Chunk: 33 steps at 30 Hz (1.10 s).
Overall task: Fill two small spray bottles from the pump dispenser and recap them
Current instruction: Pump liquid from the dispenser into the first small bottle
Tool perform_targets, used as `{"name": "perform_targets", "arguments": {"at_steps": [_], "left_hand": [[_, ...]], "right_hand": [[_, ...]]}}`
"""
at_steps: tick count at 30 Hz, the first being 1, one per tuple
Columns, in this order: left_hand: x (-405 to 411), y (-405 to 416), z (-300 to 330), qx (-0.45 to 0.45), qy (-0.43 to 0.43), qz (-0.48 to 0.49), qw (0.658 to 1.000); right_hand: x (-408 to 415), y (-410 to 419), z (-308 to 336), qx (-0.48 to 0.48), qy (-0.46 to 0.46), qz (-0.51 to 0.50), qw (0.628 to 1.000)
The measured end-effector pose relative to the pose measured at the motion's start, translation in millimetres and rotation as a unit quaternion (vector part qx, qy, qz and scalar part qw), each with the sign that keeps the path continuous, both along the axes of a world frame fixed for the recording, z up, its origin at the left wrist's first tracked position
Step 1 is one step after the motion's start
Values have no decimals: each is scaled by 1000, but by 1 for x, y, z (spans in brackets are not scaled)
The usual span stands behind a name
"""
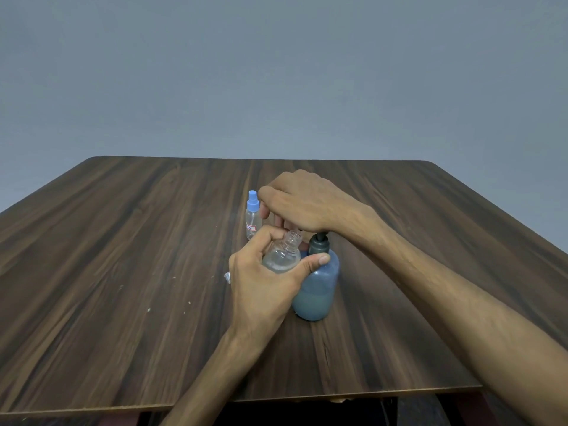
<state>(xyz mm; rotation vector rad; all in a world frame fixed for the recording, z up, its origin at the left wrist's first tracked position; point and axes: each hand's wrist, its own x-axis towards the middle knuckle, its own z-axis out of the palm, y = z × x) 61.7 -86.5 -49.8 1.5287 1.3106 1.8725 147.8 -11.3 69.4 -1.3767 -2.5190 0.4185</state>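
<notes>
One clear uncapped bottle (pixel 281 255), tilted, sat gripped in the left hand (pixel 264 281) beside the blue dispenser (pixel 316 290). Right hand (pixel 302 201) pressed the pump, fingers curled over it; a capped bottle (pixel 253 215) stood behind.

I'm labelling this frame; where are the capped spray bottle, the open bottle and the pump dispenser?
capped spray bottle (pixel 253 217): head view, on its clear body below the blue cap.
open bottle (pixel 284 255): head view, on its clear shoulder, in the left hand.
pump dispenser (pixel 318 287): head view, on its blue body.
</notes>
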Motion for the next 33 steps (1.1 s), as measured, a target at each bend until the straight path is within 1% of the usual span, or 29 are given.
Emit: {"name": "perform_targets", "arguments": {"at_steps": [7, 12, 17, 23, 27, 33], "left_hand": [[0, 0, 2, 8, 12, 2, 1000], [0, 0, 2, 3, 6, 3, 1000], [0, 0, 1, 12, 5, 2, 1000], [1, 2, -1, 5, 1, 7, 1000], [-1, 3, -2, 11, 10, 4, 1000], [1, 2, -2, 9, 0, 0, 1000]], "right_hand": [[-2, -1, -4, -5, -13, 3, 1000], [0, -1, 0, -2, 3, 5, 1000], [-1, -1, -5, -8, -12, 2, 1000], [1, 0, 0, 0, 11, 11, 1000], [0, 0, -6, -11, 4, 4, 1000], [2, 1, -1, 5, 10, 12, 1000]]}}
